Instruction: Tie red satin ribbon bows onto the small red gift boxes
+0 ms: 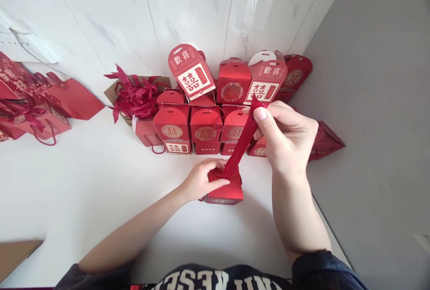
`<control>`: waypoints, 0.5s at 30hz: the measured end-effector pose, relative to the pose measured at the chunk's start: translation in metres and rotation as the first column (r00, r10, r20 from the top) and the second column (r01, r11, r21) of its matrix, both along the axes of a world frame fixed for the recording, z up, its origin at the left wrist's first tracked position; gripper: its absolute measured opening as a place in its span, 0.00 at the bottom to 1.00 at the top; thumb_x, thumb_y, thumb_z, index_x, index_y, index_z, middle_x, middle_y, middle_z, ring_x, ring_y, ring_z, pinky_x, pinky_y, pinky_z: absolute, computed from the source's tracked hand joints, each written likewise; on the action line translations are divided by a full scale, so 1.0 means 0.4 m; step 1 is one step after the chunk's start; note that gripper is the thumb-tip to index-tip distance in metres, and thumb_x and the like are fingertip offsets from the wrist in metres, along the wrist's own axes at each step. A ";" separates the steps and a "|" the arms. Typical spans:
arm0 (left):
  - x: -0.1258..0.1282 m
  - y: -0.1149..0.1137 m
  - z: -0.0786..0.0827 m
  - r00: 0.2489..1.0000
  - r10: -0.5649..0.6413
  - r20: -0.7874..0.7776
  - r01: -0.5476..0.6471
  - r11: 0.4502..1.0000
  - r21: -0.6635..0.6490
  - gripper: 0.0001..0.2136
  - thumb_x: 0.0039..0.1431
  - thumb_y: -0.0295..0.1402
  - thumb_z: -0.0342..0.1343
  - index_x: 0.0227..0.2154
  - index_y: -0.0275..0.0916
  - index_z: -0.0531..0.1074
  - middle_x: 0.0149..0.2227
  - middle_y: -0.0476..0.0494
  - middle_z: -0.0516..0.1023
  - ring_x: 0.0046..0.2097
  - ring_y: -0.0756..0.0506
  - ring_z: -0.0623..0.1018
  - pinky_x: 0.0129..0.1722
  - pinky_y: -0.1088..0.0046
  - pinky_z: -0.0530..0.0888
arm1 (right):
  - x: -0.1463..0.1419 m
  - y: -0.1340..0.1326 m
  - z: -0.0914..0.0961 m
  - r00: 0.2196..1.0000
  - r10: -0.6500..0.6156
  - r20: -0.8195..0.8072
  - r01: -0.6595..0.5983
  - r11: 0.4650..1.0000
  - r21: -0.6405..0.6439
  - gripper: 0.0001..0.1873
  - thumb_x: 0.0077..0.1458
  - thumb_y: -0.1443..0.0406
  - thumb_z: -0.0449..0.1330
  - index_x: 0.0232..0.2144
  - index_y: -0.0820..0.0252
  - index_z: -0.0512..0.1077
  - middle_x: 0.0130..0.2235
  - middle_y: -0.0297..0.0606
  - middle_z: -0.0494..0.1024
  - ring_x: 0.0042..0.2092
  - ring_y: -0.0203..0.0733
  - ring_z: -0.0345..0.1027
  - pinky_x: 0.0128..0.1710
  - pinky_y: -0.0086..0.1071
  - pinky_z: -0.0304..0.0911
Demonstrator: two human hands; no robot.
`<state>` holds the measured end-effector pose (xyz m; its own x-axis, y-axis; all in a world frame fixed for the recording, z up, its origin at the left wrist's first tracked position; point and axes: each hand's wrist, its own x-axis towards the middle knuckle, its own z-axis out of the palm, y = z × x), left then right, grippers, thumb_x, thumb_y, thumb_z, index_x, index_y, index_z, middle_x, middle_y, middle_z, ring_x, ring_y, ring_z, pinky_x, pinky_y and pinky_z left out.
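Note:
A small red gift box (225, 195) stands on the white table in front of me. My left hand (204, 178) grips its top, thumb on the near side and fingers on the far side. From the top of the box a dark red ribbon (242, 144) runs up and to the right, pulled taut. Its upper end is pinched between the thumb and fingers of my right hand (285, 133), raised above the box. How the ribbon passes through the box top is hidden by my left hand.
Behind the box, several red gift boxes (205, 124) are stacked against the tiled wall (188, 17). A heap of red ribbons (141, 97) lies in a cardboard box left of them. Red bags (75, 97) stand far left. A grey panel (369, 102) closes off the right side.

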<state>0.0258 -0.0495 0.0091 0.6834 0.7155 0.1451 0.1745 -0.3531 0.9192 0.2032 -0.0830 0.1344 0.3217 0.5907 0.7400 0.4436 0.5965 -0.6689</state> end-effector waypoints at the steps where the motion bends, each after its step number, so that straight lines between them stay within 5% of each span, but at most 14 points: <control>1: 0.001 0.003 -0.002 1.000 0.016 -0.014 -0.015 0.999 0.041 0.14 0.52 0.34 0.65 0.43 0.40 0.76 0.53 0.41 0.77 0.53 0.41 0.76 0.54 0.63 0.73 | -0.001 -0.003 0.003 1.000 0.005 0.010 -0.005 1.000 0.006 0.11 0.58 0.62 0.63 0.24 0.56 0.76 0.23 0.32 0.71 0.27 0.36 0.64 0.29 0.34 0.64; 7: -0.003 0.010 -0.012 1.000 0.016 -0.014 -0.014 0.992 0.129 0.07 0.52 0.37 0.66 0.32 0.41 0.79 0.50 0.43 0.79 0.53 0.41 0.74 0.56 0.61 0.70 | -0.003 0.000 -0.003 0.997 0.079 -0.016 -0.079 0.997 0.010 0.07 0.56 0.66 0.64 0.26 0.56 0.76 0.26 0.31 0.75 0.29 0.36 0.67 0.31 0.33 0.65; 15: 0.008 0.004 -0.002 0.999 0.044 -0.001 -0.043 0.979 0.199 0.06 0.49 0.35 0.68 0.31 0.41 0.80 0.44 0.43 0.81 0.48 0.41 0.77 0.53 0.59 0.71 | 0.009 0.005 -0.010 0.977 0.158 -0.141 -0.172 0.981 -0.093 0.05 0.57 0.65 0.64 0.30 0.57 0.78 0.30 0.32 0.79 0.33 0.37 0.72 0.34 0.34 0.69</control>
<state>0.0289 -0.0479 0.0081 0.6533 0.7018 0.2839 0.1981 -0.5204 0.8306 0.2070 -0.0810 0.1303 0.3044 0.7149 0.6294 0.2485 0.5783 -0.7770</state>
